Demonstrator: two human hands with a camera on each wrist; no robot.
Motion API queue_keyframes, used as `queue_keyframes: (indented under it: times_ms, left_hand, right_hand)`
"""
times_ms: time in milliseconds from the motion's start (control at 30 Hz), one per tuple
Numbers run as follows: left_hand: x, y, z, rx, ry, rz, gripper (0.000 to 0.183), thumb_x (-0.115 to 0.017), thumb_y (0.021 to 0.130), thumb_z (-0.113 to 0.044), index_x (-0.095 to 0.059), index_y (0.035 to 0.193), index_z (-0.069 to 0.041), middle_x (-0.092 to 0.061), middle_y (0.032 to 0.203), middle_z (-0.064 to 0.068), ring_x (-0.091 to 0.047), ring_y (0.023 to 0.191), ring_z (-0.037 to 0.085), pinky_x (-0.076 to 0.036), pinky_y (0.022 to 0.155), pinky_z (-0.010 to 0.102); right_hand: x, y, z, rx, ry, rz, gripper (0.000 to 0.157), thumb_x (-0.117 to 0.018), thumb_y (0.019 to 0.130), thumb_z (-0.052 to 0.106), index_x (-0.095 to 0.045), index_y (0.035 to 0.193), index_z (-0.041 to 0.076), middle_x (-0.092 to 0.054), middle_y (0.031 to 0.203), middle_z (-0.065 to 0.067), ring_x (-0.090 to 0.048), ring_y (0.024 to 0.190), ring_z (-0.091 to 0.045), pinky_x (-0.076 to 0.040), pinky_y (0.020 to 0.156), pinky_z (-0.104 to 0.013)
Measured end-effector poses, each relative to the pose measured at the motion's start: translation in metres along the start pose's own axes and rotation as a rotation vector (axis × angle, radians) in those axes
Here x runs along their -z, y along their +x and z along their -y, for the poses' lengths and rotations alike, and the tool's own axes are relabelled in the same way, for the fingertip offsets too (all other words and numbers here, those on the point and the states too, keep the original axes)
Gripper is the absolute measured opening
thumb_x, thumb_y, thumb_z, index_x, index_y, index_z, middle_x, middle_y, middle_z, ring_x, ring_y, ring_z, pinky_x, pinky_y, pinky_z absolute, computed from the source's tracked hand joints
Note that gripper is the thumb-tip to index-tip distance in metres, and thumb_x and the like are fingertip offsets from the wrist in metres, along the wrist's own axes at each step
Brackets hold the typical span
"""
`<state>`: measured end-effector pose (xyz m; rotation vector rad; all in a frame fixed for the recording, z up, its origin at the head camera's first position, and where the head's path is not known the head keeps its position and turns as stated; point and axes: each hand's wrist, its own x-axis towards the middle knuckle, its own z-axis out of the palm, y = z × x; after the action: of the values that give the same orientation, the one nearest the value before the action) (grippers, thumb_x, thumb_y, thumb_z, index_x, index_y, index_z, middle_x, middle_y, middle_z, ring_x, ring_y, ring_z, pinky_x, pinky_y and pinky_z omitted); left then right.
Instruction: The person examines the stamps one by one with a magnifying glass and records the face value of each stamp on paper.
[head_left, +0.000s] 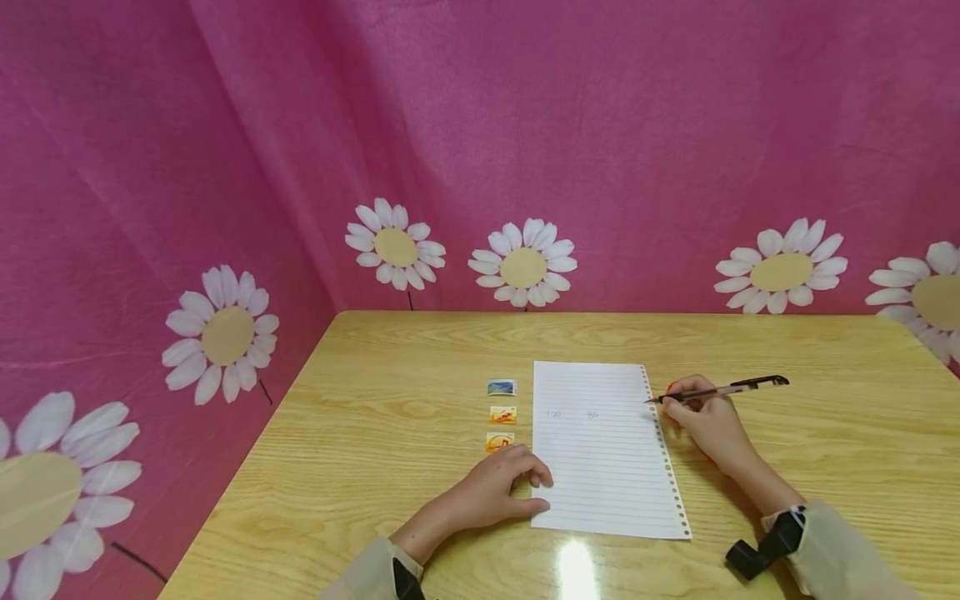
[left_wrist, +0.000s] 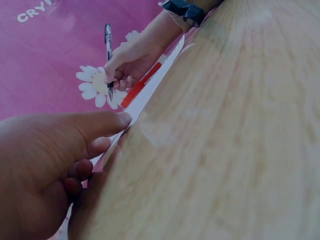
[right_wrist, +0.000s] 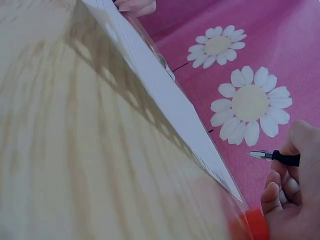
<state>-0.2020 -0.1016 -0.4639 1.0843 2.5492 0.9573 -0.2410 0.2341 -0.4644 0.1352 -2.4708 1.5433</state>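
A sheet of lined paper with punched holes down its right side lies on the table. Pencil-grey figures, seemingly "120" and "80", stand on it. My right hand holds a black pen between thumb and fingers at the sheet's right edge. The pen's tip is bare, and its cap sits on the far end. At the sheet's lower left edge rests my left hand, fingers loosely bent, thumb on the paper. Just above that hand are two orange-yellow stamp-like pieces and a blue-green one.
A slim red-orange object lies beside the sheet under my right hand, partly hidden by it. The wooden table ends at a pink curtain with printed daisies, behind and to the left. Black straps circle the wrists.
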Motion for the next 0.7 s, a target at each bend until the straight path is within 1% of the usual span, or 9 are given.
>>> queue_keyframes:
  times_ms: [133,267,433,567,700]
  left_hand:
    - [0.0,0.0,0.0,0.006,-0.004,0.001,0.018,-0.071,0.09,-0.028,-0.064,0.106,-0.021,-0.058,0.097,-0.007,-0.048,0.089,-0.002,-0.042,0.084,0.015]
    - [0.0,0.0,0.001,0.009,-0.006,0.003,0.018,-0.071,0.09,-0.028,-0.064,0.106,-0.021,-0.058,0.097,-0.007,-0.048,0.089,-0.001,-0.042,0.084,0.015]
    - [-0.001,0.0,0.001,0.011,-0.001,0.006,0.018,-0.071,0.09,-0.028,-0.064,0.106,-0.021,-0.057,0.096,-0.008,-0.047,0.089,-0.002,-0.041,0.084,0.015]
    - [-0.001,0.001,0.001,0.011,0.007,0.007,0.018,-0.071,0.09,-0.028,-0.064,0.106,-0.021,-0.058,0.097,-0.008,-0.047,0.089,-0.002,-0.041,0.083,0.015]
    - [-0.001,0.001,0.001,0.008,0.009,0.006,0.019,-0.071,0.09,-0.028,-0.064,0.107,-0.021,-0.059,0.098,-0.007,-0.048,0.089,-0.002,-0.042,0.084,0.015]
  right_hand:
    - [-0.005,0.002,0.0,0.0,0.012,0.019,0.017,-0.062,0.092,0.005,-0.056,0.103,-0.005,-0.055,0.076,0.017,-0.05,0.063,-0.003,-0.043,0.056,-0.021]
    - [-0.008,0.003,0.001,-0.023,0.028,0.043,0.016,-0.061,0.092,0.005,-0.055,0.103,-0.005,-0.056,0.072,0.013,-0.052,0.06,-0.006,-0.043,0.053,-0.023]
    - [-0.01,0.003,0.003,-0.034,0.012,0.054,0.017,-0.061,0.093,0.007,-0.056,0.104,-0.005,-0.056,0.077,0.011,-0.052,0.063,-0.002,-0.045,0.055,-0.022]
    - [-0.013,0.004,0.003,-0.018,-0.003,0.062,0.016,-0.061,0.092,0.007,-0.056,0.102,-0.005,-0.056,0.08,0.011,-0.05,0.066,-0.001,-0.044,0.057,-0.021]
    - [-0.017,0.004,0.003,-0.007,-0.011,0.083,0.015,-0.062,0.091,0.006,-0.056,0.101,-0.003,-0.057,0.083,0.008,-0.048,0.068,-0.001,-0.043,0.058,-0.02]
